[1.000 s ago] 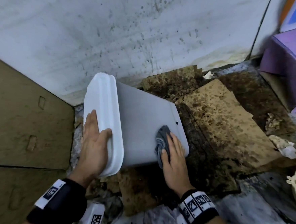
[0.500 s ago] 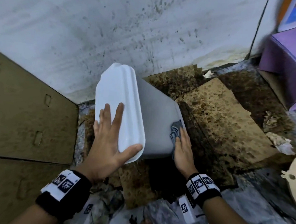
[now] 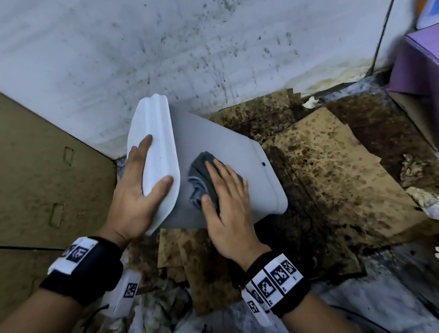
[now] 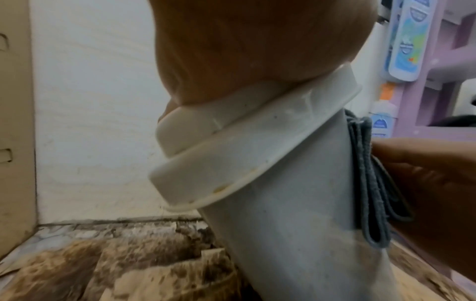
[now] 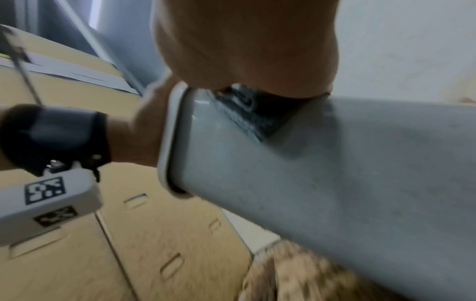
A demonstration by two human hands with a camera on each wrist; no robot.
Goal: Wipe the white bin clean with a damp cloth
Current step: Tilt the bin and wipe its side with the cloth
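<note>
At frame centre, the left hand (image 3: 135, 202) grips the white bin's (image 3: 230, 151) lid end; the right hand (image 3: 228, 208), fingers spread, presses the grey cloth (image 3: 199, 175) on its side. Stained cardboard (image 3: 329, 174) lies right, a purple box (image 3: 433, 64) upper right.

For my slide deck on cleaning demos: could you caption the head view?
Left hand steadies the tilted white bin by its lid while the right hand presses a grey cloth on its side.

Head view looks down; both wrist views, close, share the bin (image 4: 296, 213).

We wear black wristbands (image 3: 86, 269) carrying white tags printed with black square codes, and small white marked boxes (image 3: 122, 296) hang beneath.
</note>
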